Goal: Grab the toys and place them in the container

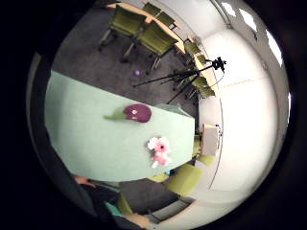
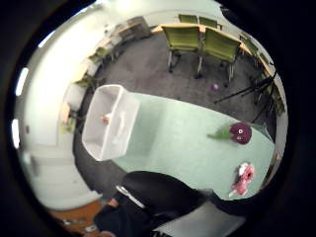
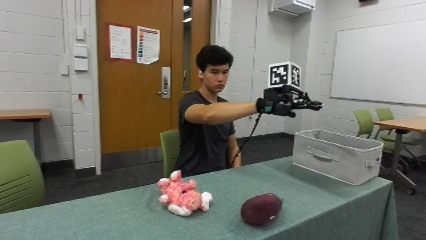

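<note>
Left to right across the outside view: a green chair point(image 3: 20, 175) at the edge, then a green-clothed tabletop point(image 3: 133, 215) spanning the foreground. Lying on it, left of centre, a pink and white plush toy point(image 3: 181, 196), not in the container. Just beside that, a little nearer the front edge, a dark maroon eggplant-shaped plush toy point(image 3: 261, 208), also on the cloth; apart from the pink one, not touching. Behind the tabletop, a seated person in a dark shirt with the right arm stretched out level, high above the surface. At the arm's end, the gloved right hand point(image 3: 287, 103), raised in the air short of the container and somewhat to its left; grip spread wide, fingers straight and pointing outward, nothing held. Further right, a pale grey fabric container point(image 3: 336, 156) standing upright at the tabletop's far right end, well apart from both toys. From the thumb-side palm view, a small orange-pink object point(image 2: 105, 118) inside the container; identity unclear. Beyond, green chairs and a wooden table by a whiteboard.
</note>
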The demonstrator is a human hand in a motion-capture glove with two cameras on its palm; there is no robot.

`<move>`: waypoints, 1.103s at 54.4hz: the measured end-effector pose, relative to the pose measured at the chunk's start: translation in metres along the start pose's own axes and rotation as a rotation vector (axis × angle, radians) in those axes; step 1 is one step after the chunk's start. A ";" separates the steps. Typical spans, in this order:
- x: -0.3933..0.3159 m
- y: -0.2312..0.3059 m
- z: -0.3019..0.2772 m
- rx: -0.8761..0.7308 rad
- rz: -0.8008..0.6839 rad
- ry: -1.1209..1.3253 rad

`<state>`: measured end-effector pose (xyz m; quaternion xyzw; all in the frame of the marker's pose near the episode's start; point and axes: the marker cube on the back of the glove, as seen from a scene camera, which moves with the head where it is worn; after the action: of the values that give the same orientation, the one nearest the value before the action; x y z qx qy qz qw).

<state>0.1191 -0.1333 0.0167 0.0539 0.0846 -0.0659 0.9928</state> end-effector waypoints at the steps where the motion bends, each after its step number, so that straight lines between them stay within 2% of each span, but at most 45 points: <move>1: 0.007 0.000 0.006 -0.004 -0.002 0.003; 21: 0.092 0.003 0.121 -0.048 -0.085 -0.031; 26: 0.111 0.003 0.156 -0.057 -0.071 -0.062; 42: 0.145 0.019 0.277 -0.230 0.035 -0.161; 60: 0.155 0.018 0.307 -0.273 0.080 -0.146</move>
<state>0.3222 -0.1708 0.2917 -0.0829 0.0184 -0.0178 0.9962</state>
